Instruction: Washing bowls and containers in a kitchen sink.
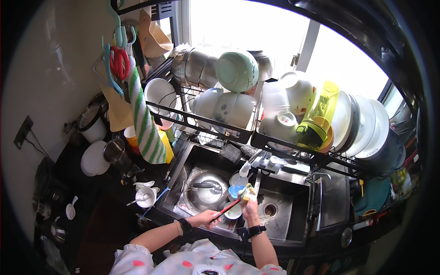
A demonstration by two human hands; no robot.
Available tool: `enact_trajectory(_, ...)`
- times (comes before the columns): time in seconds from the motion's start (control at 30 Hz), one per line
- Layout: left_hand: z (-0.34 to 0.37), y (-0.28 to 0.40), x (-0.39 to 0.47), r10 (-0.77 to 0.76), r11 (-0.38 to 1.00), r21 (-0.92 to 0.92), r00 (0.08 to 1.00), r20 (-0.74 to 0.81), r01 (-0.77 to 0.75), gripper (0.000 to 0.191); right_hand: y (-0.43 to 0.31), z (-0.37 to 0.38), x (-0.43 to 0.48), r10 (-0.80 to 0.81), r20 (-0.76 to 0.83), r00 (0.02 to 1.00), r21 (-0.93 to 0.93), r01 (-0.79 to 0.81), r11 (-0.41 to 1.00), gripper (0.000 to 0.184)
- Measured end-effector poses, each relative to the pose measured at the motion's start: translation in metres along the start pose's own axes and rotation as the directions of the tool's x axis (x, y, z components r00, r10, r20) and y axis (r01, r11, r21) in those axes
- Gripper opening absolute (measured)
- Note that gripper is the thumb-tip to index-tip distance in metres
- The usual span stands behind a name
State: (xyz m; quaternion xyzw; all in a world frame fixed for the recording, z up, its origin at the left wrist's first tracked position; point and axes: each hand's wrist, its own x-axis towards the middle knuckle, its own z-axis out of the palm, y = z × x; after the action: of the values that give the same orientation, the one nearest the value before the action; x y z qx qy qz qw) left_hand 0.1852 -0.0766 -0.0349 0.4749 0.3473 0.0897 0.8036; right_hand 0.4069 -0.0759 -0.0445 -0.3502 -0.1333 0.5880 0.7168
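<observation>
Above the double stainless-steel sink [292, 213], my left hand [206, 219] grips the dark end of thin red-and-black sticks, likely chopsticks [231, 206]. Around their other end, my right hand [251, 206] closes on a yellowish, foamy sponge [246, 193]. Both hands are over the middle of the sink, near the divider. Just below them in the left basin sit a small white bowl [233, 211] and a blue bowl [235, 191]. A round pot lid [208, 187] with a dark handle lies farther left in that basin. Whether water runs from the faucet [244, 169] is hard to tell.
Black dish racks [202, 118] stand behind the sink, holding bowls, plates and a yellow-green bottle [318, 117]. A green-striped towel [146, 127] and red-handled scissors [119, 63] hang at left. On the left counter are a white bowl [145, 197] with spoons and a metal cup [114, 151].
</observation>
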Motion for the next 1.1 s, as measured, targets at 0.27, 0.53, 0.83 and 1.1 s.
enact_trajectory(0.27, 0.012, 0.018, 0.006, 0.04, 0.998, 0.053, 0.978, -0.204, -0.029, 0.018, 0.041, 0.03, -0.042, 0.343, 0.245, 0.907, -0.283, -0.272, 0.92, 0.033)
enact_trajectory(0.53, 0.008, 0.004, 0.003, 0.237, 0.889, 0.452, 0.921, -0.31, -0.077, 0.017, 0.019, 0.007, -0.014, 0.159, -0.005, 0.987, 0.053, -0.158, 0.986, 0.028)
enact_trajectory(0.83, 0.018, 0.004, 0.005, 0.359, 0.803, 0.589, 0.859, -0.364, -0.086, 0.02, 0.026, 0.011, -0.029, 0.237, 0.106, 0.966, -0.042, -0.234, 0.971, 0.031)
enact_trajectory(1.1, 0.02, 0.003, -0.001, 0.295, 0.834, 0.543, 0.911, -0.29, -0.097, 0.019, 0.013, -0.005, -0.014, 0.077, -0.165, 0.983, -0.14, -0.1, 0.985, 0.019)
